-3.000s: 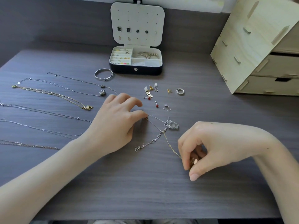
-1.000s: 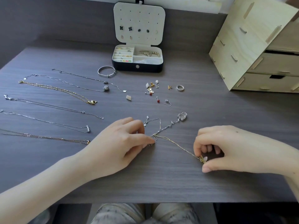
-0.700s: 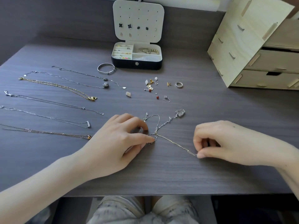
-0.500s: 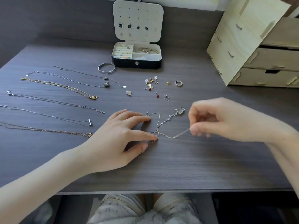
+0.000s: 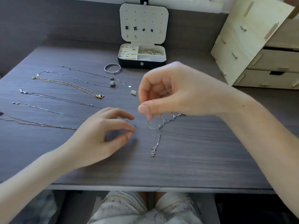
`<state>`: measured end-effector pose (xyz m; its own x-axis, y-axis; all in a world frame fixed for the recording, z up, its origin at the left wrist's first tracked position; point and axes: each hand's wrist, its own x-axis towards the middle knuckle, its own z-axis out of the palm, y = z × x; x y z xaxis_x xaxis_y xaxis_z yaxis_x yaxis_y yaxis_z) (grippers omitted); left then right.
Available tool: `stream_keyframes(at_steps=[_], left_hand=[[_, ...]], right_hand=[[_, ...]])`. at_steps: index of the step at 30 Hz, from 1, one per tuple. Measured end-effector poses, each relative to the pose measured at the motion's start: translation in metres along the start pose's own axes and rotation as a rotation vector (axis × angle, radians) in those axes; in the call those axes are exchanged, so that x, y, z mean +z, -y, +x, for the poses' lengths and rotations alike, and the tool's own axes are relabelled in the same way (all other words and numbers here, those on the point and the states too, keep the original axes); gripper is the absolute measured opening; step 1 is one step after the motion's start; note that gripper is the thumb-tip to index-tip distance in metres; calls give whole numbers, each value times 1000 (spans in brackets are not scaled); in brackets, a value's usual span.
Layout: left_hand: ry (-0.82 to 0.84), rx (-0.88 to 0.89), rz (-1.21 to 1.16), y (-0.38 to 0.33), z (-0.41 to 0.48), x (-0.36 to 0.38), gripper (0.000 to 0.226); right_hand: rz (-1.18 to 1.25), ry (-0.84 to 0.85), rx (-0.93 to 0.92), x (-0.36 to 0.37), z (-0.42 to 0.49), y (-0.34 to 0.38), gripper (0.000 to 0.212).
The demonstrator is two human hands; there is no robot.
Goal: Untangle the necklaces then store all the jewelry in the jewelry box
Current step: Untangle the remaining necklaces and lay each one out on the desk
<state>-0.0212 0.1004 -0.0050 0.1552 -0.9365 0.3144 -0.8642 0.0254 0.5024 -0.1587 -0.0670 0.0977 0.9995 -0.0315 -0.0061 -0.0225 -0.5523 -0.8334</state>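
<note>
The right hand (image 5: 174, 92) pinches a fine silver strand between thumb and forefinger, its other fingers curled in. It holds the strand raised off the table (image 5: 202, 159), probably so the chain's own weight pulls a loop open and shows how it runs through the knot (image 5: 160, 126). Just below those fingertips the loop hangs down to the knot, which lies on the table. From there one tail of the tangle (image 5: 157, 139) trails toward the person, and another strand runs off under the right wrist. The left hand (image 5: 100, 139) hovers just left of the knot, apart from it, fingers loosely curled with thumb and forefinger tips nearly meeting. Nothing shows between them, though the hand is blurred; it looks poised to pin or pick at the knot. Beyond and left of the left fingers several freed necklaces (image 5: 69, 85) lie stretched out in separate rows, presumably so they cannot snag again. Farther off, beyond the right fingers, sit a bangle (image 5: 112, 68) and the open box (image 5: 142, 63). Storing the necklaces looks not yet begun.
</note>
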Motion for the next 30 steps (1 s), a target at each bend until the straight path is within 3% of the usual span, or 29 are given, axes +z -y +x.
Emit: stream_keyframes(at_steps=[6,11,15,20,30], left_hand=[[36,-87,-22,7,22,-13,28],[108,-137,97,7,46,3,34],[186,-177,56,7,75,11,19],[286,-188,-7,1,100,15,21],[283,-130,95,2,101,20,1]], right_hand=[[-226,181,97,42,22,-17,7],[-250,240,140,48,19,-22,4],[-278,195,118,57,11,-27,13],[-212,73,132,58,3,-40,23],[-204,-42,76,52,-20,-54,22]])
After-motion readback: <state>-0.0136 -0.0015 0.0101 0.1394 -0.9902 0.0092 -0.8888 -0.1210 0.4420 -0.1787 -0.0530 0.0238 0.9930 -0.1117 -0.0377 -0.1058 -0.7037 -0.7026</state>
